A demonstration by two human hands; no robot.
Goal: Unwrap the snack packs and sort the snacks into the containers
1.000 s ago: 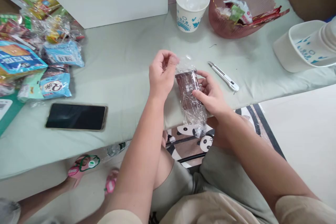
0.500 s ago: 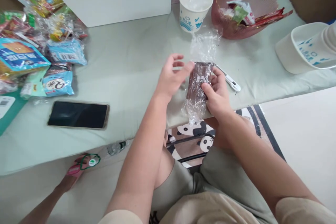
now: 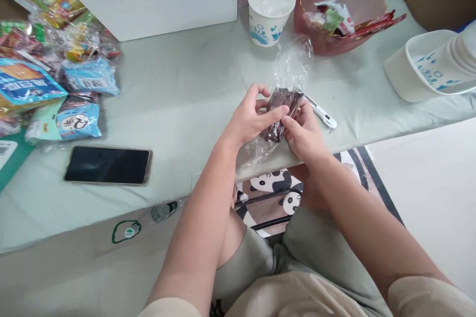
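Note:
A dark brown packet (image 3: pixel 284 96) with a shiny surface is held between my two hands over the near part of the table. My left hand (image 3: pixel 253 116) grips its left side, the thumb lying across its front. My right hand (image 3: pixel 305 133) holds the right side, its thumb close to the left thumb. Clear plastic wrap (image 3: pixel 292 67) sticks out beyond the packet's far end, and more crumpled film hangs below it. Just right of my right hand lies a white utility knife (image 3: pixel 323 113).
A paper cup (image 3: pixel 269 22) with clear plastic inside and a red bowl (image 3: pixel 323 47) of wrappers stand behind. Right is a white container (image 3: pixel 401 72). A phone (image 3: pixel 107 165) and several snack packs (image 3: pixel 78 119) lie left. A white box (image 3: pixel 148 0) stands at the back.
My left hand has closed onto the packet, its thumb now across the front. The packet has tilted and its near-end wrap has shifted left. A person's foot at lower left has gone from view.

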